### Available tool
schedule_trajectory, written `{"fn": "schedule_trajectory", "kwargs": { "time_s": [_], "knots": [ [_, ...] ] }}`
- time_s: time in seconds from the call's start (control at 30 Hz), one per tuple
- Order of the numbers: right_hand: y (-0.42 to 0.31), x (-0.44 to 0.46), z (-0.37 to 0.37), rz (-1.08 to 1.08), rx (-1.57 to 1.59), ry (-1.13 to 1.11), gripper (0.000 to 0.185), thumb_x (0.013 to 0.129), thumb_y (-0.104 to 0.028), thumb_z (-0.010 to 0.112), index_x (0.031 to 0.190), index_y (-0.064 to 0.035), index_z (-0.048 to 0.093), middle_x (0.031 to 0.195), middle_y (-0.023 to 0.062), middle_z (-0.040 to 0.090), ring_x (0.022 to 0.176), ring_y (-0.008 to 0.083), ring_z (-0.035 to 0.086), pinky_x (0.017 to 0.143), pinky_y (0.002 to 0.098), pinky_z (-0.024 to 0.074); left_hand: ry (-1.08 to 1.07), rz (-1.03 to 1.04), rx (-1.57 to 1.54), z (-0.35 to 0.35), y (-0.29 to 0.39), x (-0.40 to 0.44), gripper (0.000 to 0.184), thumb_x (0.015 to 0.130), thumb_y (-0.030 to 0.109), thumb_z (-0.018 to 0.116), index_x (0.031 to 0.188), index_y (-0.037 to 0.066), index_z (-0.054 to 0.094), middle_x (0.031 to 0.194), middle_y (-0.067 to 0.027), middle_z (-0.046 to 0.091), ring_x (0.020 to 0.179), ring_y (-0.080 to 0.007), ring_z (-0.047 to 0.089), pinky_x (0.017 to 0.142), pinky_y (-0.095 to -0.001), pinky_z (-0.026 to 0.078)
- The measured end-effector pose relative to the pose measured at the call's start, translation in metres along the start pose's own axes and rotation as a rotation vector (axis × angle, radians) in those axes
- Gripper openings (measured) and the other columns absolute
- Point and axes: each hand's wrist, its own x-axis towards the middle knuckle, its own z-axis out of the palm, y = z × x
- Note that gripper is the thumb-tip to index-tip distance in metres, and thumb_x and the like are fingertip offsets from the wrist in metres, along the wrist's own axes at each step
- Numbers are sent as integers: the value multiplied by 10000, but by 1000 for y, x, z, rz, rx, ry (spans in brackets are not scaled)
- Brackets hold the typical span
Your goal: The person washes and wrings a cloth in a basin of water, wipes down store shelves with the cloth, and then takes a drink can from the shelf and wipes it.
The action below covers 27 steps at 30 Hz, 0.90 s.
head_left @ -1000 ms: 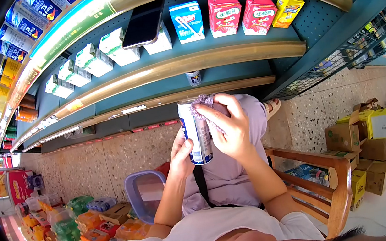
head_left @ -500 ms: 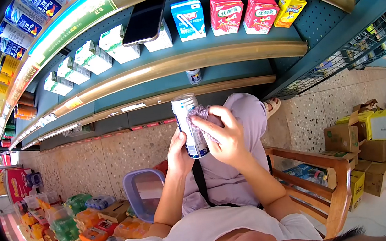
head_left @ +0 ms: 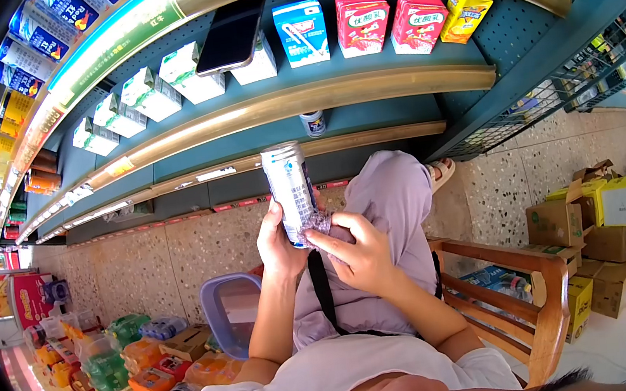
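Observation:
A white and blue can (head_left: 290,186) stands nearly upright above my lap, its small printed text facing me. My left hand (head_left: 280,245) is wrapped round its lower left side. My right hand (head_left: 359,254) pinches a fuzzy greyish-purple cloth (head_left: 317,225) and presses it against the can's lower right side. Beyond the can, another small can (head_left: 313,123) sits on the lower shelf (head_left: 381,117).
Drink cartons (head_left: 362,25) and a dark phone (head_left: 232,35) are on the shelf above. A blue-rimmed basin (head_left: 218,285) and packed bottles (head_left: 145,357) are at left. A wooden chair (head_left: 498,305) and cardboard boxes (head_left: 555,222) are at right.
The can has moved left and slightly up in my left hand. My right hand has slid the cloth from near the can's top down to its lower side.

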Motion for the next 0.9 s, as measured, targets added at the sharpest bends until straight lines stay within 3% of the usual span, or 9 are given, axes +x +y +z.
{"fn": "schedule_trajectory", "kwargs": {
  "time_s": [0.17,0.37,0.57,0.73,0.9],
  "knots": [
    [-1,-6,-1,-32,-15,-2,474,696,-15,701,1127,-209,727,1032,76,600,825,240,643,632,322,531,-10,-10,-18,0,1,1,608,913,418,541,1384,59,402,1155,-178,612,964,-274,642,820,-411,551],
    [0,-11,-3,-27,-19,-4,480,676,-19,705,1115,-213,732,1032,69,603,807,229,636,639,320,530,37,6,30,2,-4,-2,606,924,467,575,1318,17,477,1124,-164,619,950,-262,645,789,-417,559],
    [3,-13,-5,-13,22,12,463,674,-2,687,1094,-188,743,1005,100,614,803,249,621,662,331,516,32,-34,-1,-3,-6,0,612,899,431,625,1321,15,470,1132,-169,610,964,-281,642,797,-434,573],
    [5,-7,-4,-30,2,55,481,684,-15,694,1122,-212,730,1020,87,599,816,248,626,662,341,523,-33,-48,-44,-2,-7,0,640,887,417,635,1347,11,452,1154,-180,606,991,-298,641,813,-431,572],
    [5,8,-5,-47,3,98,458,676,35,687,1091,-149,747,1020,126,609,824,252,630,686,335,526,-47,-71,-40,0,-7,-4,637,878,405,646,1346,10,468,1195,-153,609,1049,-279,630,915,-401,522]
  ]
}}
